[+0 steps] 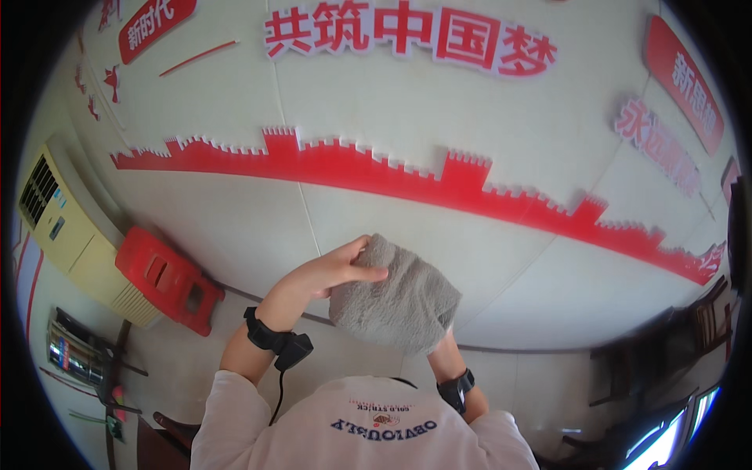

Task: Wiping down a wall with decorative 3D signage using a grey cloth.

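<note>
A grey terry cloth (399, 299) is held up in front of my chest, folded or bunched with soft creases. My left hand (355, 267) grips its upper left corner, the thumb lying over the front and the fingers behind. The cloth covers most of my right hand (447, 335), which is at its lower right edge; those fingers are hidden. Black devices are strapped around both my forearms, and a cable hangs from the left one.
A wall (376, 205) with red raised lettering and a red battlement strip rises before me. To the left are a red plastic stool (167, 279), a cream floor-standing air conditioner (76, 241) and a metal-sided object (76, 352). Dark wooden chairs (646, 358) stand at the right.
</note>
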